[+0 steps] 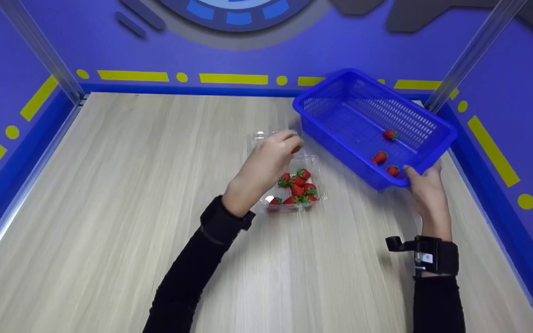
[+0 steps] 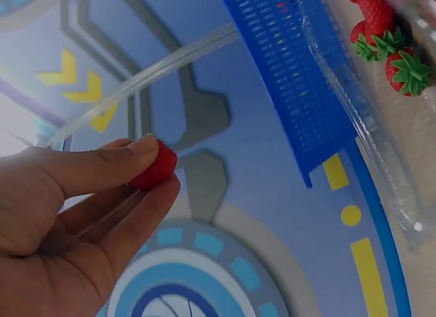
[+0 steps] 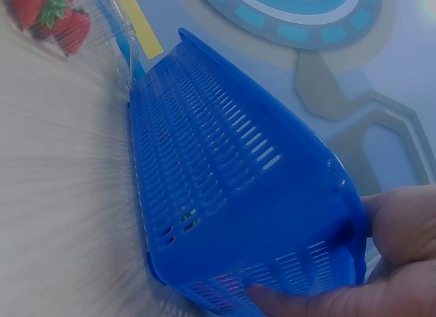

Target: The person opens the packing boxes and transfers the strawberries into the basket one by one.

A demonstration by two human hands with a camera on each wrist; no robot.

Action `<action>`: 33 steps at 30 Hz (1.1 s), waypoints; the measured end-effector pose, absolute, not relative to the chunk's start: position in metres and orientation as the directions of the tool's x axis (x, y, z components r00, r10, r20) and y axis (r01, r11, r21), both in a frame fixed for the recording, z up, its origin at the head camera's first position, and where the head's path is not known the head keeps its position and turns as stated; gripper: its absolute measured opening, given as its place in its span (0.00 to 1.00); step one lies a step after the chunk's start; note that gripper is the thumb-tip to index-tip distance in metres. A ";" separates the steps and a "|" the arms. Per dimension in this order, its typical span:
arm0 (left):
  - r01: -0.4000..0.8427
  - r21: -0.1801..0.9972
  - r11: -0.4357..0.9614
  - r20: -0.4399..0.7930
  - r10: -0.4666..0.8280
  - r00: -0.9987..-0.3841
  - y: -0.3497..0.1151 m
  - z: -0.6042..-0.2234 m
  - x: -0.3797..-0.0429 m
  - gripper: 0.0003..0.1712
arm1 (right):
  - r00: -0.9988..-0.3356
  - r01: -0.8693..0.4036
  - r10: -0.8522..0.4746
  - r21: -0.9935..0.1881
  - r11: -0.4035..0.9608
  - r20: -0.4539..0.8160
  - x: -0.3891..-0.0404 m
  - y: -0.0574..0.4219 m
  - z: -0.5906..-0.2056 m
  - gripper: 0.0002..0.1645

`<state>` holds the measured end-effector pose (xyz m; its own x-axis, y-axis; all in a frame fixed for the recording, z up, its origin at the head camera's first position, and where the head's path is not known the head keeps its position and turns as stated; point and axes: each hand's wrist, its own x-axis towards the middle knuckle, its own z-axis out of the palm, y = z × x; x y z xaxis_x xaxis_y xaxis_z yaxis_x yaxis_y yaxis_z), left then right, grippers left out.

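My left hand point(image 1: 270, 159) pinches a red strawberry point(image 2: 157, 167) between thumb and fingertips, above the clear plastic box. That clear box point(image 1: 319, 182) stands on the table with its lid folded back, and several strawberries point(image 1: 298, 190) with green leaves lie in it. At the right, my right hand point(image 1: 428, 192) grips the near corner of a blue perforated basket point(image 1: 340, 145), thumb over the rim and fingers against the outside wall. Inside the basket lie a few strawberries point(image 1: 379, 157), mostly toward the near right end. The box's lid is partly hidden behind my left hand.
A wood-grain table point(image 1: 132, 194) carries the box and basket. Blue walls point(image 1: 229, 58) with yellow marks close it off at the back and both sides. The basket's far side comes close to the back wall.
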<state>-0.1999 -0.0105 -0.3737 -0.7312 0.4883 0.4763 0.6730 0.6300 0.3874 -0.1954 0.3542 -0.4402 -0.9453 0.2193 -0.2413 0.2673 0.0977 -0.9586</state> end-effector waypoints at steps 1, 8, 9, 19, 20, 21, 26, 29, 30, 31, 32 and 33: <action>0.678 0.369 0.636 0.450 0.516 -0.729 -0.005 -0.372 -0.205 0.12 | -0.944 0.274 0.219 -0.957 0.097 -0.248 -0.196 0.354 -0.441 0.48; 0.723 0.230 0.652 0.296 0.661 -0.690 0.039 -0.359 -0.240 0.13 | -0.947 0.262 0.215 -0.962 0.077 -0.240 -0.197 0.351 -0.441 0.46; 0.727 0.224 0.649 0.284 0.670 -0.686 0.046 -0.360 -0.243 0.14 | -0.948 0.258 0.212 -0.963 0.076 -0.237 -0.197 0.351 -0.441 0.46; 0.715 0.316 0.624 0.188 0.697 -0.692 0.139 -0.371 -0.261 0.11 | -0.946 0.262 0.219 -0.961 0.085 -0.238 -0.195 0.351 -0.441 0.47; 0.709 0.322 0.627 0.171 0.699 -0.695 0.147 -0.373 -0.262 0.10 | -0.947 0.257 0.218 -0.964 0.071 -0.237 -0.196 0.351 -0.441 0.46; 0.708 0.325 0.627 0.156 0.703 -0.694 0.155 -0.375 -0.263 0.10 | -0.947 0.256 0.218 -0.964 0.068 -0.236 -0.196 0.350 -0.441 0.46; 0.698 0.367 0.615 0.086 0.724 -0.684 0.186 -0.383 -0.261 0.14 | -0.952 0.244 0.207 -0.968 0.060 -0.227 -0.195 0.352 -0.443 0.46; 0.701 0.379 0.604 0.084 0.732 -0.676 0.195 -0.383 -0.258 0.15 | -0.958 0.227 0.194 -0.972 0.069 -0.210 -0.195 0.353 -0.443 0.46; 0.700 0.391 0.598 0.084 0.734 -0.674 0.197 -0.382 -0.256 0.16 | -0.961 0.217 0.192 -0.974 0.069 -0.201 -0.195 0.353 -0.443 0.46; 0.699 0.404 0.590 0.088 0.736 -0.671 0.199 -0.382 -0.255 0.17 | -0.963 0.206 0.191 -0.976 0.071 -0.189 -0.195 0.353 -0.444 0.45; 0.700 0.414 0.582 0.090 0.739 -0.668 0.200 -0.382 -0.254 0.18 | -0.966 0.193 0.191 -0.979 0.074 -0.176 -0.195 0.353 -0.444 0.45; 0.695 0.428 0.578 0.088 0.739 -0.668 0.201 -0.382 -0.253 0.18 | -0.967 0.184 0.190 -0.981 0.070 -0.167 -0.195 0.353 -0.444 0.44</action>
<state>-0.2531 0.2006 -0.3819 -0.6680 0.7389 0.0883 0.6954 0.5775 0.4276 -0.1950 0.3534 -0.4441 -0.9673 0.1902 -0.1675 0.1835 0.0702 -0.9805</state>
